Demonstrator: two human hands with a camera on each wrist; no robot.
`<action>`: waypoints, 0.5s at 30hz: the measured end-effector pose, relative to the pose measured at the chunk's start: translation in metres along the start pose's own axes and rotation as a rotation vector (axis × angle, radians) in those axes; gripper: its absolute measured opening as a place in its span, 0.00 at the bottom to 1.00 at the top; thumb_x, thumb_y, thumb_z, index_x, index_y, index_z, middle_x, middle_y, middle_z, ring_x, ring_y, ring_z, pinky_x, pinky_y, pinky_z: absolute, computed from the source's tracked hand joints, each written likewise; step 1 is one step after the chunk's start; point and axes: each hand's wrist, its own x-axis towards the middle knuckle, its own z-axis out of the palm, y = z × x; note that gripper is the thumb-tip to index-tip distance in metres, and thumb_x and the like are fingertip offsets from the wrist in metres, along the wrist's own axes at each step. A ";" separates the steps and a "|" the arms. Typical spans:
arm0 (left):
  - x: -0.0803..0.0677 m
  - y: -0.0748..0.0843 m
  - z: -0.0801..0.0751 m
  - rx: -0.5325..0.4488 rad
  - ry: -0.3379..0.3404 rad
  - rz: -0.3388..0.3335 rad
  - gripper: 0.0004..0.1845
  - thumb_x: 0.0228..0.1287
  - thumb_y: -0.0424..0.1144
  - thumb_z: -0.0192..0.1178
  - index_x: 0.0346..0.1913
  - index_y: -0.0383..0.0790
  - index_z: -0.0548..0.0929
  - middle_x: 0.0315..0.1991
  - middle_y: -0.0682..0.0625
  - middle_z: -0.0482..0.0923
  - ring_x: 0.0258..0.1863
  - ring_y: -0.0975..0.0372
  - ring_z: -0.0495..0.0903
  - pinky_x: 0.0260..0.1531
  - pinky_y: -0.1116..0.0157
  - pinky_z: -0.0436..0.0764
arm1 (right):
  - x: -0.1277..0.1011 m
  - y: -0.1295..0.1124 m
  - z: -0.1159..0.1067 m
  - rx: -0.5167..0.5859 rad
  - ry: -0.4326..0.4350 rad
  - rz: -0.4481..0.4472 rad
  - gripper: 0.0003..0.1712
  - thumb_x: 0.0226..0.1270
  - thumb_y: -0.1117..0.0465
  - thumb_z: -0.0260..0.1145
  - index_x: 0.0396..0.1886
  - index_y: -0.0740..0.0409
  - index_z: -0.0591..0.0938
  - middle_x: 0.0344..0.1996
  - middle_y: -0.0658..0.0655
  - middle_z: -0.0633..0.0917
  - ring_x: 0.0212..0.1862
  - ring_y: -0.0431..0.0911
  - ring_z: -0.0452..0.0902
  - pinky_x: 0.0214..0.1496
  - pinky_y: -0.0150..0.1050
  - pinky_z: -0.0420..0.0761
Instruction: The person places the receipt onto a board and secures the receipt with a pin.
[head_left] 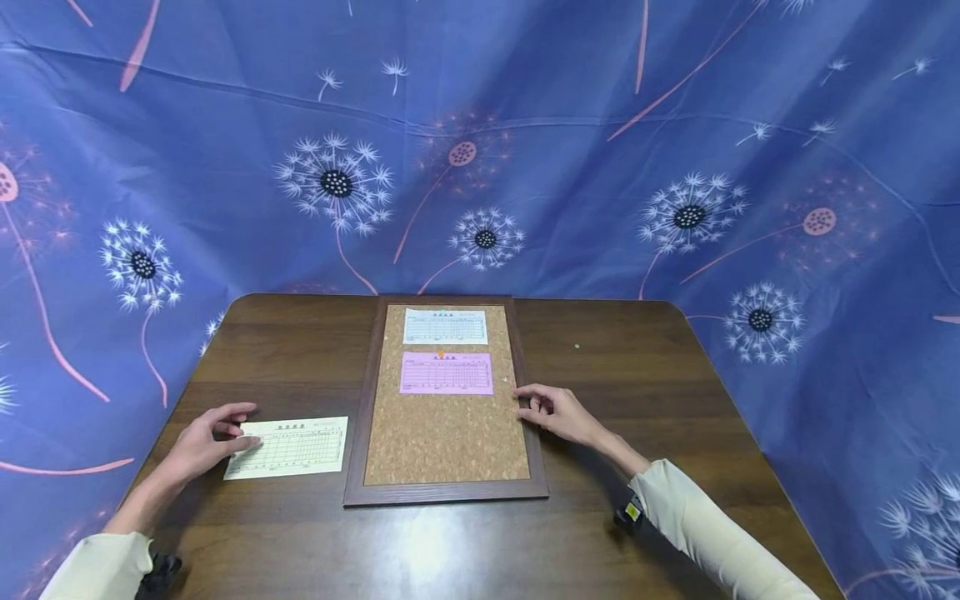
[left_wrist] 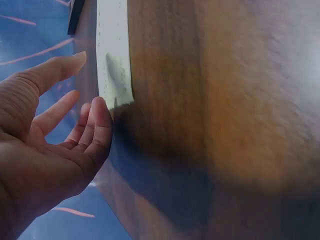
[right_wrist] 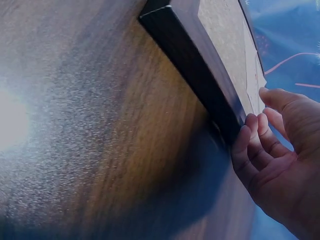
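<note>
A framed cork board point(head_left: 446, 446) lies on the table with two printed slips on it, a white slip point(head_left: 446, 327) above a pink slip point(head_left: 446, 373). Left of the board lies a pale yellow slip point(head_left: 300, 450) printed with a table. My left hand point(head_left: 198, 446) is at its left end, thumb over the paper; in the left wrist view the thumb stands apart from the loosely bent fingers point(left_wrist: 102, 122). My right hand point(head_left: 561, 414) is at the board's right edge, and in the right wrist view its bent fingertips point(right_wrist: 242, 135) are right at the dark frame point(right_wrist: 200, 75).
An orange pin point(head_left: 441, 355) is at the pink slip's top edge, and a small green spot point(head_left: 442, 312) shows at the white slip's top. A tiny pale green object point(head_left: 577, 346) lies on the brown table point(head_left: 637, 375). Blue dandelion-print cloth point(head_left: 570, 167) hangs behind and at both sides.
</note>
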 end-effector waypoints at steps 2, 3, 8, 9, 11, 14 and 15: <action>-0.002 -0.003 -0.001 0.004 -0.004 -0.015 0.34 0.57 0.40 0.75 0.64 0.29 0.76 0.49 0.38 0.78 0.36 0.74 0.73 0.35 0.71 0.71 | -0.001 0.001 0.000 0.011 -0.005 0.006 0.19 0.68 0.65 0.70 0.57 0.66 0.83 0.26 0.51 0.78 0.26 0.34 0.68 0.28 0.26 0.68; -0.003 -0.004 -0.001 0.003 -0.003 -0.022 0.34 0.57 0.39 0.76 0.64 0.28 0.76 0.49 0.39 0.78 0.36 0.75 0.73 0.35 0.71 0.71 | -0.002 0.001 0.000 0.014 -0.006 0.007 0.20 0.68 0.65 0.71 0.57 0.65 0.83 0.26 0.50 0.79 0.26 0.34 0.68 0.28 0.25 0.68; -0.007 -0.008 -0.001 0.004 -0.006 -0.032 0.35 0.54 0.38 0.77 0.63 0.26 0.76 0.44 0.45 0.77 0.33 0.76 0.72 0.34 0.72 0.71 | -0.001 0.001 0.002 0.036 0.001 0.008 0.20 0.68 0.65 0.71 0.58 0.66 0.83 0.26 0.52 0.79 0.25 0.33 0.68 0.27 0.26 0.69; -0.007 -0.008 -0.001 0.009 -0.005 -0.031 0.35 0.54 0.38 0.77 0.63 0.26 0.76 0.43 0.46 0.77 0.32 0.76 0.71 0.34 0.73 0.70 | -0.001 0.001 0.002 0.042 0.003 0.014 0.20 0.68 0.65 0.71 0.57 0.66 0.83 0.26 0.52 0.79 0.25 0.33 0.68 0.26 0.26 0.69; -0.007 -0.009 -0.001 0.013 -0.016 -0.022 0.36 0.53 0.38 0.77 0.63 0.25 0.76 0.43 0.47 0.76 0.32 0.76 0.71 0.34 0.73 0.70 | -0.001 0.001 0.004 0.053 0.003 0.029 0.19 0.68 0.65 0.71 0.57 0.66 0.83 0.26 0.52 0.80 0.25 0.32 0.68 0.26 0.26 0.68; -0.007 -0.011 -0.001 0.002 -0.014 0.014 0.36 0.50 0.35 0.78 0.61 0.24 0.77 0.41 0.47 0.75 0.32 0.74 0.71 0.34 0.72 0.70 | -0.001 0.003 0.006 0.066 -0.001 0.053 0.19 0.68 0.64 0.71 0.57 0.66 0.83 0.27 0.52 0.80 0.25 0.33 0.69 0.26 0.26 0.69; -0.008 -0.013 -0.001 0.003 -0.016 0.026 0.36 0.49 0.33 0.79 0.61 0.23 0.76 0.40 0.47 0.75 0.32 0.74 0.71 0.34 0.71 0.70 | -0.001 0.004 0.006 0.068 -0.001 0.059 0.19 0.68 0.63 0.71 0.57 0.65 0.83 0.27 0.52 0.81 0.25 0.33 0.69 0.26 0.26 0.69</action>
